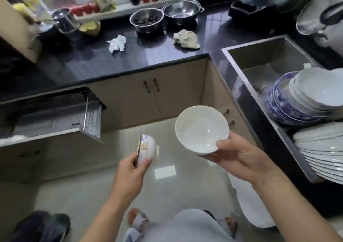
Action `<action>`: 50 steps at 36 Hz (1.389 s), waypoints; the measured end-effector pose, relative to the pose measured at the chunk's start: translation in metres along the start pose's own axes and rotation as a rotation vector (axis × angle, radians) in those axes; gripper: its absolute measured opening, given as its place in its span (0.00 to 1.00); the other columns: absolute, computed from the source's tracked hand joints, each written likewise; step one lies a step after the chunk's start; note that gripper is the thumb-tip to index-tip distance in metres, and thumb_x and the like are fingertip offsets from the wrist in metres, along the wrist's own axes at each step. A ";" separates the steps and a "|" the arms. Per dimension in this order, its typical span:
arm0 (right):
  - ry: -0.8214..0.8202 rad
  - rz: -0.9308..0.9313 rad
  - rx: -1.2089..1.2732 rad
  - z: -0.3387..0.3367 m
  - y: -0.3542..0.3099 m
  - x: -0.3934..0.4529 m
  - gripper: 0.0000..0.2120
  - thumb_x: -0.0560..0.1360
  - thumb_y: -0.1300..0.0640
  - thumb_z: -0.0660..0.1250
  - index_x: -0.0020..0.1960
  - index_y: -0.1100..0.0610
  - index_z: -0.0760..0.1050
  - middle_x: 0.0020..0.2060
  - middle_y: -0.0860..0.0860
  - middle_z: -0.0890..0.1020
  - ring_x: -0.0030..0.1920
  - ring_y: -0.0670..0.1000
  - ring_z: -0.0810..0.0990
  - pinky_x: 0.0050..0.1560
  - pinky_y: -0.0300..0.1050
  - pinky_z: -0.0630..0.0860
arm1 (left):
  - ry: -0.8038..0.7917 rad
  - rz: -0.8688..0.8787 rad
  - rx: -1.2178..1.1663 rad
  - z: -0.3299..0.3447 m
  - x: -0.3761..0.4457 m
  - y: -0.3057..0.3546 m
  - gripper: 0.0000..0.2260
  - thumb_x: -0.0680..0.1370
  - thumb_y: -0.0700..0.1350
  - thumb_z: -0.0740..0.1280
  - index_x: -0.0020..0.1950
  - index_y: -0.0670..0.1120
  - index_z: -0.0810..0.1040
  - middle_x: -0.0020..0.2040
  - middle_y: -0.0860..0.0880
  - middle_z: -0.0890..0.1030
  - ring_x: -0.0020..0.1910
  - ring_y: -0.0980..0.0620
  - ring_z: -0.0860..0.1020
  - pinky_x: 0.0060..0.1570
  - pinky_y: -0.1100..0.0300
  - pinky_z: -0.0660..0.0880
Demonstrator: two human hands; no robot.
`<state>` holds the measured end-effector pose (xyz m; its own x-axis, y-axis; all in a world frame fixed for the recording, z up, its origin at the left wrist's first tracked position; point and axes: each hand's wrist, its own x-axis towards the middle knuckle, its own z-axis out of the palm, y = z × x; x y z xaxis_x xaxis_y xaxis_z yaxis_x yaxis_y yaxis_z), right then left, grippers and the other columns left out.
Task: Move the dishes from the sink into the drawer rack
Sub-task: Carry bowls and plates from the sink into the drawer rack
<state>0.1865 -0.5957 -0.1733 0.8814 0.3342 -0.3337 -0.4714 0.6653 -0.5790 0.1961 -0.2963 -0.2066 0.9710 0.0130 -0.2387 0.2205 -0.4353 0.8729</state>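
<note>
My right hand (pixel 239 156) grips a plain white bowl (pixel 201 128) by its near rim, mouth facing up, over the floor. My left hand (pixel 132 167) holds a small patterned bowl (pixel 148 148) tipped on its side, with blue and gold marks on it. The steel sink (pixel 259 59) at the right holds a leaning stack of blue-patterned bowls (pixel 284 106) and white bowls (pixel 319 89), with a row of white plates (pixel 323 152) nearer me. The pulled-out drawer rack (pixel 61 119) of metal wire is at the left, below the counter.
The black countertop (pixel 92 61) carries two steel bowls (pixel 148 19), a crumpled cloth (pixel 186 38), a white tissue (pixel 117 43), a pot with a glass lid (pixel 65 21) and jars. Cabinet doors (pixel 152 97) stand ahead. Shoes (pixel 44 227) lie on the tiled floor at lower left.
</note>
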 end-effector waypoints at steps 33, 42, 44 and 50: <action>0.027 0.545 -0.368 0.343 0.249 0.561 0.28 0.75 0.49 0.72 0.72 0.57 0.73 0.64 0.61 0.80 0.64 0.66 0.79 0.57 0.67 0.80 | 0.789 -0.538 -0.209 -0.510 0.159 -0.213 0.05 0.80 0.43 0.70 0.45 0.46 0.82 0.37 0.51 0.84 0.37 0.52 0.78 0.40 0.53 0.72; -0.051 0.640 -0.475 0.450 0.324 0.687 0.23 0.74 0.48 0.71 0.66 0.55 0.79 0.56 0.58 0.83 0.54 0.61 0.86 0.56 0.68 0.81 | 0.941 -0.579 -0.342 -0.586 0.209 -0.234 0.04 0.81 0.44 0.69 0.48 0.50 0.83 0.43 0.53 0.87 0.44 0.53 0.83 0.46 0.55 0.77; -0.014 0.652 -0.471 0.460 0.348 0.703 0.21 0.74 0.49 0.71 0.64 0.56 0.79 0.55 0.58 0.83 0.51 0.60 0.87 0.59 0.70 0.78 | 0.895 -0.566 -0.350 -0.606 0.224 -0.249 0.04 0.81 0.44 0.69 0.50 0.51 0.84 0.46 0.54 0.87 0.47 0.53 0.84 0.51 0.52 0.79; 0.195 0.627 -0.442 0.463 0.431 0.742 0.18 0.76 0.54 0.71 0.66 0.55 0.79 0.64 0.59 0.78 0.58 0.61 0.84 0.53 0.65 0.82 | 0.745 -0.467 -0.314 -0.687 0.303 -0.327 0.07 0.78 0.48 0.72 0.47 0.62 0.84 0.46 0.58 0.87 0.47 0.57 0.83 0.51 0.53 0.78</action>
<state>0.6511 0.2481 -0.3257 0.4459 0.4088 -0.7963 -0.8823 0.0509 -0.4680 0.4820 0.4688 -0.2719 0.5623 0.7468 -0.3550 0.5129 0.0217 0.8582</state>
